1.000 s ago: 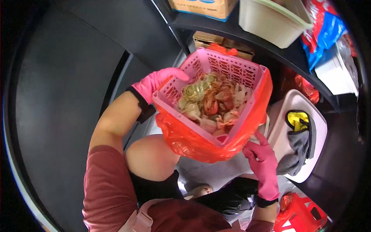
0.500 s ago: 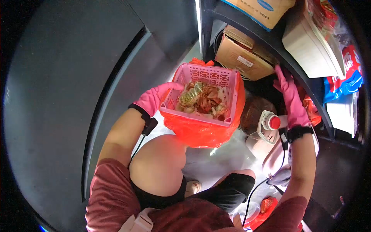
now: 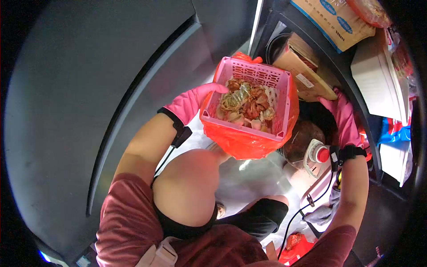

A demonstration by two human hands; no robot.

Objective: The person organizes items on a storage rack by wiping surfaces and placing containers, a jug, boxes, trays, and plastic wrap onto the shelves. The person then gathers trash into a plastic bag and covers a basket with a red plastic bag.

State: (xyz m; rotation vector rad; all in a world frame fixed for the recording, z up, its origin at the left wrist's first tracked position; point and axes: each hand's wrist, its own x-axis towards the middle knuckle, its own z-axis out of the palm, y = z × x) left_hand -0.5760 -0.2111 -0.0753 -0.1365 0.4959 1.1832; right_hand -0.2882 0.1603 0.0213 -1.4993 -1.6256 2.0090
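My left hand, in a pink rubber glove, grips the left rim of a pink plastic basket, with the thumb over the edge. Inside the basket lie reddish-brown papery pieces, pale bulbs that look like garlic, and crumpled clear plastic. A red plastic bag wraps the basket's outside. My right hand, also gloved in pink, closes on the lower right corner of an open cardboard box under the shelf. Its fingertips are partly hidden by the box.
A large jug with a red cap stands below my right hand. On the shelf are a brown package and a white container. A dark panel runs along the left. A red bag lies near my legs.
My right hand has moved from beside the box onto its corner. The view has shifted, and the basket, still in my left hand, appears slightly higher and further right.
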